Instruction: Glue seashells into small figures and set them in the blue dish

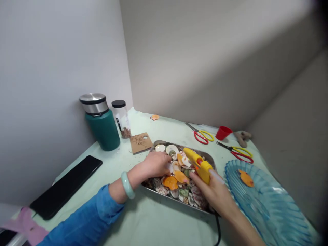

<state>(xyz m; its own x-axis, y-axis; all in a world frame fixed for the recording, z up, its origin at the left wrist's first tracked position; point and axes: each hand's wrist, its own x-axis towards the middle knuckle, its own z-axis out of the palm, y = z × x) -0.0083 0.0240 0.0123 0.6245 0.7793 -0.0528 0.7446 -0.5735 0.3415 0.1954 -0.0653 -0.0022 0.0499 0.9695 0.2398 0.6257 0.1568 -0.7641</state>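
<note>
Yellow plastic sits in my right hand (217, 193): the gun (203, 167), with my fingers wrapped around it, held over the right part of the tray (179, 201). Its long axis slants from near right to far left, and a small red glow shows on its side.

My left hand (156, 164) comes in from the near left, fingertips pointing down into the shells (197, 196) in the tray's left part. Whether they pinch one I can't tell; the hand hides it.

What counts is the gap between my two hands. The gun lies right of my left fingertips, across a narrow strip of shells. One orange shell (169, 183) lies just on the near side of those fingertips, so the left is the closer hand to it. A second orange piece (181, 177) lies to its right, between my left fingertips and right thumb, its length running left to right, the right end slightly nearer me.

Beyond the tray's right end is the blue plate (287, 201); scissors (197, 131) lie on the far side.
</note>
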